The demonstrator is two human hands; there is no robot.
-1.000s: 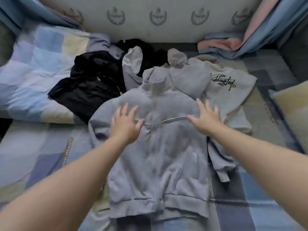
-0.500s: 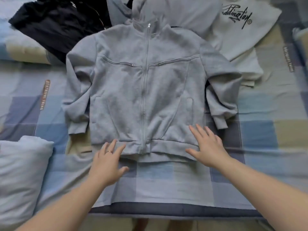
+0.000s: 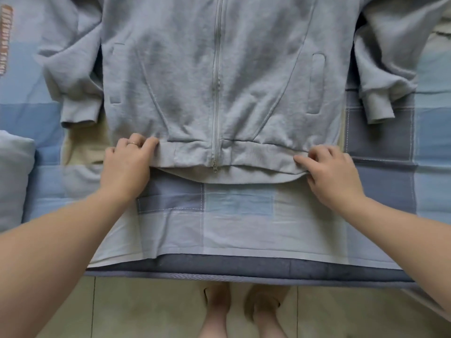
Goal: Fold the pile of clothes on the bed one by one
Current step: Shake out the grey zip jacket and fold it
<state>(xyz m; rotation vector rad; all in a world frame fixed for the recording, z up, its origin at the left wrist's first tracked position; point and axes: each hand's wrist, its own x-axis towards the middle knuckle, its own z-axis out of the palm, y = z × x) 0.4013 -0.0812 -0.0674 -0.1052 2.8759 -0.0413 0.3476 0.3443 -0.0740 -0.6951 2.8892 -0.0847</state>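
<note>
A grey zip-up jacket [image 3: 219, 69] lies flat and front up on the bed, zipper running down its middle, a sleeve hanging along each side. My left hand [image 3: 127, 164] pinches the left corner of the ribbed bottom hem. My right hand [image 3: 329, 169] pinches the right corner of the same hem. Both sets of fingers are curled over the hem edge. The jacket's collar and the remaining pile of clothes are out of view above the frame.
The bed carries a blue, grey and cream patchwork cover [image 3: 239, 215]; its near edge [image 3: 244, 269] runs across the lower part of the view. A pale pillow [image 3: 12, 179] sits at the left. Below are a tiled floor and a person's bare feet [image 3: 241, 311].
My hands slid down from the jacket's chest to the bottom hem and closed on its two corners. The view dropped and moved closer, so the other clothes left the frame.
</note>
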